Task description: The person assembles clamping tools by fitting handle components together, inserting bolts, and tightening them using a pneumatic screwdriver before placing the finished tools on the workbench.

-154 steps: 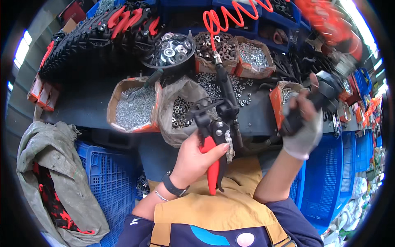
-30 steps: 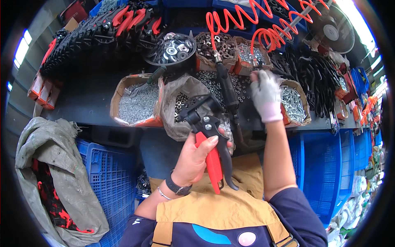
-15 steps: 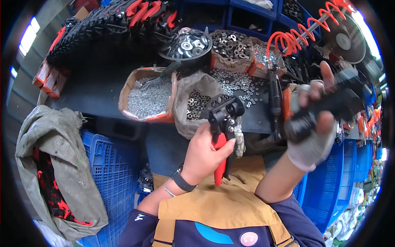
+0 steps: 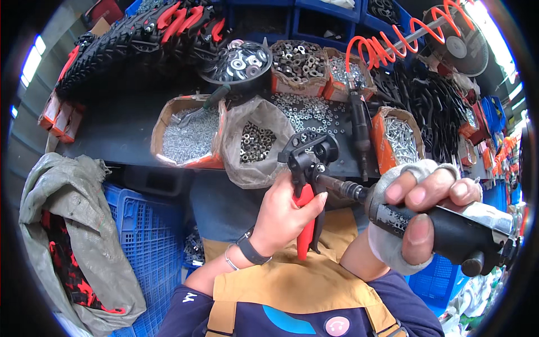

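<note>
My left hand (image 4: 278,210) is bare and wrapped round a plier-like hand tool (image 4: 304,230) with red and black handles and a bulky black head. The tool stands upright above my lap, head up. In a whitish fingerless glove, my right hand (image 4: 412,196) grips a black power screwdriver (image 4: 457,233) lying nearly level. Its metal nose (image 4: 345,188) points left and meets the tool's head at a bolt near the pivot. Whether the bit sits in the bolt is too small to tell.
Behind my hands, the bench carries a bag of nuts (image 4: 233,160), a box of small fasteners (image 4: 188,137), loose nuts (image 4: 314,115) and a box of bolts (image 4: 401,143). A second driver (image 4: 359,121) hangs from a red coiled hose (image 4: 387,50). Blue crate (image 4: 149,241) at left.
My right hand has swung the screwdriver down and turned it, bringing its nose against the tool's head. My left hand keeps its grip on the tool. The view has shifted slightly.
</note>
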Available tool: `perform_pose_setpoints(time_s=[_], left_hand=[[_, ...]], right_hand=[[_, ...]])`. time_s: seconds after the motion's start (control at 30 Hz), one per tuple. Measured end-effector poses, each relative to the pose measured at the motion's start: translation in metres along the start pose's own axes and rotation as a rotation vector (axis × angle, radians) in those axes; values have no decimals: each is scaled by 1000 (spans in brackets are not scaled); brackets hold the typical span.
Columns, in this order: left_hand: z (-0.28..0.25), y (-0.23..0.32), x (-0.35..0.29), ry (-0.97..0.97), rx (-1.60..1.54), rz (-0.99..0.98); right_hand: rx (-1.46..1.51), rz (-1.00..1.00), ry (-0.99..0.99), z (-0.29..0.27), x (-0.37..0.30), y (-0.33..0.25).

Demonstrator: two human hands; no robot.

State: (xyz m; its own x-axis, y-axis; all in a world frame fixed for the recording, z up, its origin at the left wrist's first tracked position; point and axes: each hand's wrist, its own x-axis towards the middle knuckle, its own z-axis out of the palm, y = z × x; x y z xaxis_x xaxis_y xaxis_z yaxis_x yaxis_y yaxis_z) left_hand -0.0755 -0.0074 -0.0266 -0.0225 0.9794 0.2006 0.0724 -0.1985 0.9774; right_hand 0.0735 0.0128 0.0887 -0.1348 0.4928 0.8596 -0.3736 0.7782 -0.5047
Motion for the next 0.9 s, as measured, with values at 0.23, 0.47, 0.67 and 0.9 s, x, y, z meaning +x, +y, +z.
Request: perform_pose_setpoints(time_s=[0.23, 0.47, 0.67, 0.9], left_hand=[[-2, 7, -1, -92, -130, -100], [-1, 2, -1, -105, -127, -100], [-1, 1, -3, -125, -95, -82], [-6, -1, 5, 29, -190, -56]], right_hand=[[-44, -60, 107, 5, -4, -6], [28, -49, 167, 10, -3, -21], [-38, -53, 18, 5, 1, -12], [106, -103, 247, 11, 4, -3]])
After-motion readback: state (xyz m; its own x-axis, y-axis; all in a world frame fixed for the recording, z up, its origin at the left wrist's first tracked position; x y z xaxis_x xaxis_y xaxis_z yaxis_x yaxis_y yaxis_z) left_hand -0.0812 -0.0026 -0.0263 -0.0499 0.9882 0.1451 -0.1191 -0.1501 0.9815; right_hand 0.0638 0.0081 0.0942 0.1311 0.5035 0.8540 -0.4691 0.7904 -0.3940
